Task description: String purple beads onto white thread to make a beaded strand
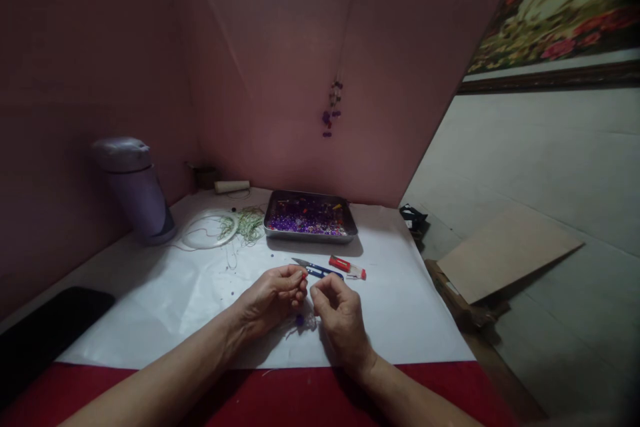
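My left hand (pixel 280 290) is closed in a pinch on a small red bead (pixel 305 275), which shows at the fingertips. Just to its right, my right hand (pixel 339 310) is also pinched, thumb against forefinger; whatever it holds is too fine to make out. Below and between both hands lies a purple bead (pixel 300 320) beside a pale, tangled cluster (pixel 310 324) on the white sheet. Beyond the fingertips are dark blue thread snips (pixel 320 271) and a red plastic item (pixel 346 267) with a clear end.
A metal tray (pixel 311 238) of mostly purple beads stands farther back. Left of it are green thread (pixel 249 225), a white ring-shaped coil (pixel 213 230) and a lilac bottle (pixel 140 197). A beaded strand (pixel 332 110) hangs against the pink panel (pixel 280 80). A black object (pixel 60 323) lies near left.
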Available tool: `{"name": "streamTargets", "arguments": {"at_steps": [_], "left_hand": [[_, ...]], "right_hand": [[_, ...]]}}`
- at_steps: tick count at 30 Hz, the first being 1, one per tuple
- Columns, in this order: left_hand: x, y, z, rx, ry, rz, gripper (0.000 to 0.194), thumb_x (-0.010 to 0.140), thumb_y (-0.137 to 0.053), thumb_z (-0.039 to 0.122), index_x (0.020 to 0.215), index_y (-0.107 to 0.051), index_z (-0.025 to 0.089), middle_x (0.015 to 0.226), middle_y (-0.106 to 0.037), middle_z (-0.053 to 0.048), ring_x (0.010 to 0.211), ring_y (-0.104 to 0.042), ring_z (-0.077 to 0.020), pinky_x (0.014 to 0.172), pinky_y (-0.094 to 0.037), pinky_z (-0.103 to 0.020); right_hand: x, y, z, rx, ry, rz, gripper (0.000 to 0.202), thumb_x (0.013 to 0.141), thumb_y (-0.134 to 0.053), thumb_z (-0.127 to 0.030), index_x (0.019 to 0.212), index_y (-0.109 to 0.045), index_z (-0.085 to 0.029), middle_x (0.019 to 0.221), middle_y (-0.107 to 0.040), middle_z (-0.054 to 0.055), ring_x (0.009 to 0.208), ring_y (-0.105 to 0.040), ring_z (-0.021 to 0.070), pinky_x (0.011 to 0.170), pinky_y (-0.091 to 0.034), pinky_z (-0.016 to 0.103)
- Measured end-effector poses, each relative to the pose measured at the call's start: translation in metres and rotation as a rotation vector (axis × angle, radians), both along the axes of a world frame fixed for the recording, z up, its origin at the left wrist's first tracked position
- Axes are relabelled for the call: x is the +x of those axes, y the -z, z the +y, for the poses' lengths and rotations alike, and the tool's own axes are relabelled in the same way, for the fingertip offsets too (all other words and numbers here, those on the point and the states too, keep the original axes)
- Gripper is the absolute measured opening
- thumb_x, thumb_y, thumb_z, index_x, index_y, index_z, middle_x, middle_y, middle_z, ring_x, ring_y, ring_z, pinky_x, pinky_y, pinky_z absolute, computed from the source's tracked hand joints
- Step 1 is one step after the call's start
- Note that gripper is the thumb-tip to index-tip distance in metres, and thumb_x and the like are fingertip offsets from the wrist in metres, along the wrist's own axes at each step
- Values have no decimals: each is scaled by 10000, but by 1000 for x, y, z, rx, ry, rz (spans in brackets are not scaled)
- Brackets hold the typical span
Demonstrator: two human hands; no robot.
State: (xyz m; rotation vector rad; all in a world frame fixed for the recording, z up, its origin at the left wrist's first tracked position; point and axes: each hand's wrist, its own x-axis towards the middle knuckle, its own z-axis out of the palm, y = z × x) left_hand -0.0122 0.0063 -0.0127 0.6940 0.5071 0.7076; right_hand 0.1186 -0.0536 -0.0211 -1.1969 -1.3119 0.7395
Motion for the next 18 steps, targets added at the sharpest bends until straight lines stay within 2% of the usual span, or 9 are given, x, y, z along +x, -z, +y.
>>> {"name": "streamTargets", "arguments": {"at_steps": [18], "left_hand": [[1, -1, -2, 50, 13, -6, 124, 722, -677, 185, 741, -590, 98, 616, -513, -11, 534, -453, -72, 523, -319, -196]], "right_hand": [[-1, 2, -1, 5, -28, 14, 198, 819, -538, -302, 680, -497, -166, 567, -507, -30, 510, -453, 96, 486, -368, 210]]}}
